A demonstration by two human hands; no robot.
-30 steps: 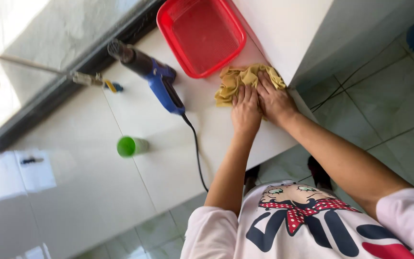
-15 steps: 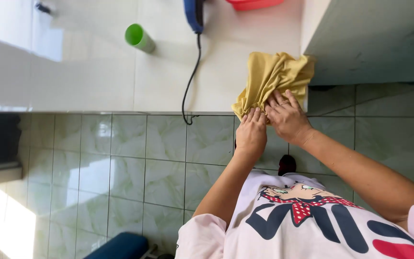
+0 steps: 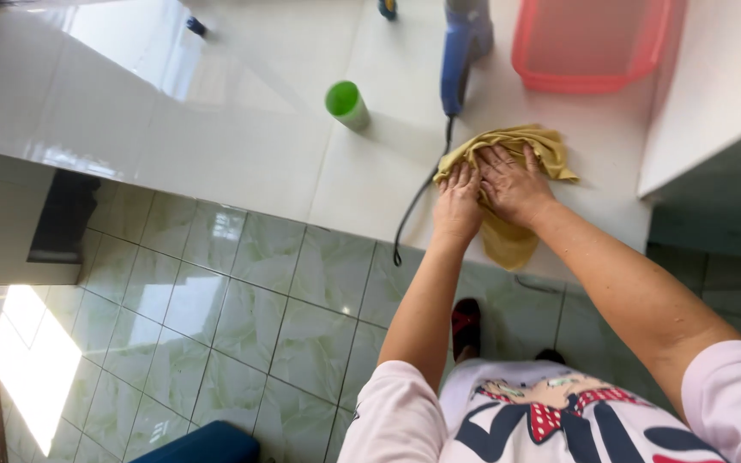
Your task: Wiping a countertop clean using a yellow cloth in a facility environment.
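At twelve to one o'clock on the white tiled counter sits a shallow red plastic rectangular tray; nothing can be seen inside it. At eleven o'clock from the hands lies a small green plastic cup on its side, its open mouth toward the camera and its inside plain green. Between cup and tray rests a blue corded hand tool, whose black cord runs down past the counter's front edge at six o'clock.

The crumpled mustard-yellow cloth lies at the counter's front edge, part of it hanging over toward six o'clock. The left hand and right hand press flat on the cloth side by side, touching each other, fingers spread and pointing to twelve o'clock, gripping nothing.

Half a second ago the cloth hung further off the edge and only the tray's rim showed; now the cloth lies mostly on the counter and the whole tray is in view.
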